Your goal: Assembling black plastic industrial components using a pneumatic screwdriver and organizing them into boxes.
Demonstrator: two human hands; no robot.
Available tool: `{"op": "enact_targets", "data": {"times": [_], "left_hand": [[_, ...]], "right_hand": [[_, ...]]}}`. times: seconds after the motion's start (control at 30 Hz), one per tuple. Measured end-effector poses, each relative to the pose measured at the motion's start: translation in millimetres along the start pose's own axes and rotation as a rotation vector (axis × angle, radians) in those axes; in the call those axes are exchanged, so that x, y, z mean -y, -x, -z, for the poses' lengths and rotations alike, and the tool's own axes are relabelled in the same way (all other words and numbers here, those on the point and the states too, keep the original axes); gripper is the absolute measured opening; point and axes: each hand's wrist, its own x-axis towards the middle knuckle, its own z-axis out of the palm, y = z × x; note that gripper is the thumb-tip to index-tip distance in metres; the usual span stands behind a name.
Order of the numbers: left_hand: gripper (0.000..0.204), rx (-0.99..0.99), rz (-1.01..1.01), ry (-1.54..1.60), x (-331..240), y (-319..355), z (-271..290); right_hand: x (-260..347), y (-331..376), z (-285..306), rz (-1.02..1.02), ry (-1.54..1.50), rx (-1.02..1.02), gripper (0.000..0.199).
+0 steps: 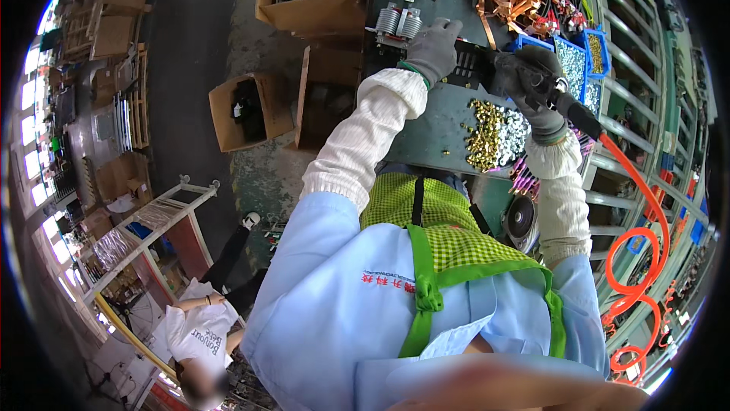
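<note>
Fingers of the gloved right hand (532, 80) wrapped tight around the air screwdriver (559, 99), left hand (435, 47) pressed flat steadying the black part (471, 65) beside the screw pile (494, 133).

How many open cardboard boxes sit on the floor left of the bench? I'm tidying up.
3: one holding dark parts, one against the bench edge, one farther up holding a blue item. Others may be hidden.

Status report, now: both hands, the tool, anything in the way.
Left hand gloved, pressing on the black part. Right hand gripping the air screwdriver, orange hose trailing. Screw pile close beside the work, not blocking.
</note>
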Motion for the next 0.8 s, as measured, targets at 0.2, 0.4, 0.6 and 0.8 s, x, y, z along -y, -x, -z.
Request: {"op": "enact_targets", "data": {"times": [0.2,0.4,0.6,0.8], "left_hand": [[0.031,-0.027,-0.037,0.036,2,0,-2],[0.032,-0.027,-0.027,0.002,7,-2,-9],[0.021,-0.079,-0.179,-0.088,-6,-4,2],[0.035,0.153,-0.153,-0.322,-19,-7,16]], "right_hand": [[1,-6,-10,0.140,0.108,-0.119,0.027],[1,-1,-15,0.127,0.141,-0.142,0.034],[22,19,1,-0.191,0.000,-0.088,0.043],[64,67,21,0.043,0.023,-0.246,0.064]]}}
